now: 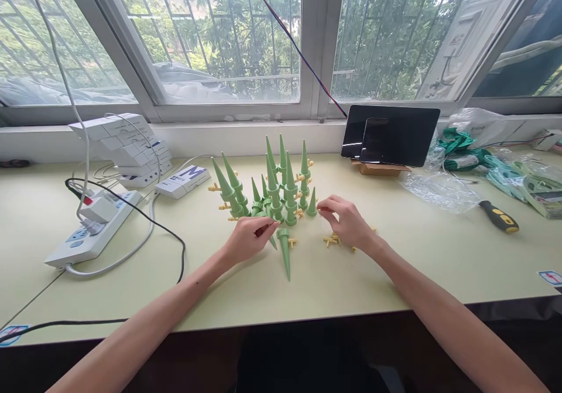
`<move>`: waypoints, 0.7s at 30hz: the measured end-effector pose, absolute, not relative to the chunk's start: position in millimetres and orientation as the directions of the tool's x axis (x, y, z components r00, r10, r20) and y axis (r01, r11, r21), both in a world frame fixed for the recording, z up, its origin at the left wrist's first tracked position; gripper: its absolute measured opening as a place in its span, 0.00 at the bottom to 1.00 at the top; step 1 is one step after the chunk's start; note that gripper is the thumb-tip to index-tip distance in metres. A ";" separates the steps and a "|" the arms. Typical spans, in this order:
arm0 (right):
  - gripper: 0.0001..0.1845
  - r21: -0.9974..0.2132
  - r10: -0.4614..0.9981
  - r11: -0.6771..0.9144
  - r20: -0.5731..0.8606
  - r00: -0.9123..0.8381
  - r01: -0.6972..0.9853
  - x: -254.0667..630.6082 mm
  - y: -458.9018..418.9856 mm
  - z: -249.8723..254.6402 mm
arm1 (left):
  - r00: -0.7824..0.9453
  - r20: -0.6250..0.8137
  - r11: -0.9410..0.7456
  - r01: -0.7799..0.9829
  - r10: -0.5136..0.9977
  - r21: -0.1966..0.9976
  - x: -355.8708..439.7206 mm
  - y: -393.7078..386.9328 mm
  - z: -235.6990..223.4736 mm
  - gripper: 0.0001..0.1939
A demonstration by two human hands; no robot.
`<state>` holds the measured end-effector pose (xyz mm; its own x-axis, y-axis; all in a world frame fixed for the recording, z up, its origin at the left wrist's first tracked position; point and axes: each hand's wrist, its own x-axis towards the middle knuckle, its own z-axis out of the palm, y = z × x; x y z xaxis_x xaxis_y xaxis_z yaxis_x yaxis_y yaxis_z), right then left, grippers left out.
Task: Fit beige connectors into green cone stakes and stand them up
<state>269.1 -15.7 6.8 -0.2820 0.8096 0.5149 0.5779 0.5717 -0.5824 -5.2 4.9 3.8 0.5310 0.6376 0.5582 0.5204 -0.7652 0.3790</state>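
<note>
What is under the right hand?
Several yellow fittings lie on the table, some only peeking out beside the wrist. The right hand and wrist cover the rest, so how many pieces lie there can't be told.

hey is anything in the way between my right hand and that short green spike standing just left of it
Nothing visible: your right hand is right beside the short green spike, with only a narrow gap or none between them. The loose yellow pieces lie nearer you, out of that line.
</note>
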 end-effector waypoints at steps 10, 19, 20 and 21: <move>0.12 -0.654 0.767 0.637 0.483 -0.422 0.409 236.1 -33.8 -3.5 | 0.519 0.569 -0.760 0.542 0.638 0.357 -4.9 4.5 6.7 0.18; 0.11 -0.677 0.805 0.592 0.470 -0.363 0.436 234.1 -33.4 -8.0 | 0.550 0.554 -0.780 0.472 0.624 0.410 -4.5 3.1 6.1 0.08; 0.11 -0.678 0.807 0.590 0.469 -0.359 0.439 234.1 -33.1 -8.4 | 0.561 0.557 -0.790 0.463 0.612 0.401 -4.3 2.7 5.9 0.08; 0.10 -0.678 0.808 0.588 0.468 -0.358 0.440 234.0 -33.0 -8.8 | 0.572 0.557 -0.798 0.458 0.602 0.392 -4.1 2.4 5.7 0.08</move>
